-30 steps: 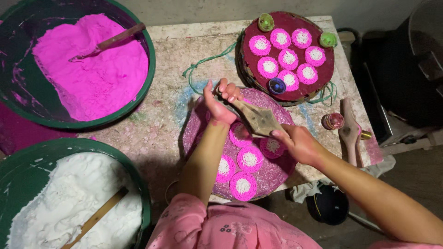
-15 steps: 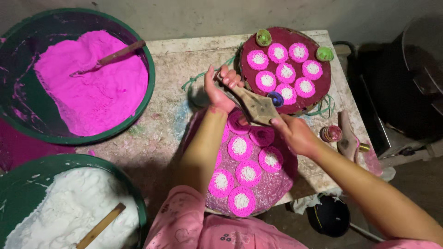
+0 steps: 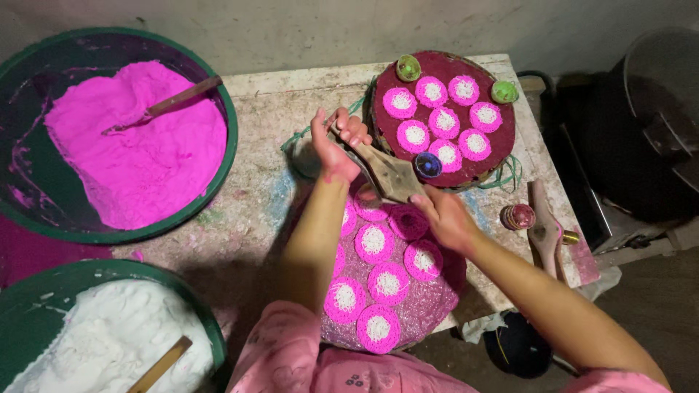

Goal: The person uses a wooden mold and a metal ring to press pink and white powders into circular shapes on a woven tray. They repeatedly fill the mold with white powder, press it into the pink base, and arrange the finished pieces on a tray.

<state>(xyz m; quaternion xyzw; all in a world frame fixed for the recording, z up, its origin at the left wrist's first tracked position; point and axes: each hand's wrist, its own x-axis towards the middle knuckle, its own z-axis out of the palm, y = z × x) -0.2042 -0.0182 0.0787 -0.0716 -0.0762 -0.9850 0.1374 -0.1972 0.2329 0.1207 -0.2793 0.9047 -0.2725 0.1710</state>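
Both hands grip a flat wooden paddle-shaped tool point(image 3: 387, 173) above a round tray point(image 3: 437, 309) of pink-rimmed, white-centred discs point(image 3: 374, 239). My left hand point(image 3: 337, 145) closes on the tool's far narrow end. My right hand point(image 3: 445, 218) grips its near end, just over the discs. My pink sleeves show at the bottom edge.
A second round dark-red tray point(image 3: 497, 157) with several more discs, two green pieces and a dark blue one lies farther back. A green basin of pink powder point(image 3: 138, 164) with a wooden stick sits left; a basin of white powder point(image 3: 95, 342) near left. Another wooden tool point(image 3: 545, 231) lies right, by a dark pot point(image 3: 641, 124).
The view has shifted, so both trays sit higher and more to the right in the frame. Both hands keep hold of the wooden tool, which now sits slightly closer to the near tray.
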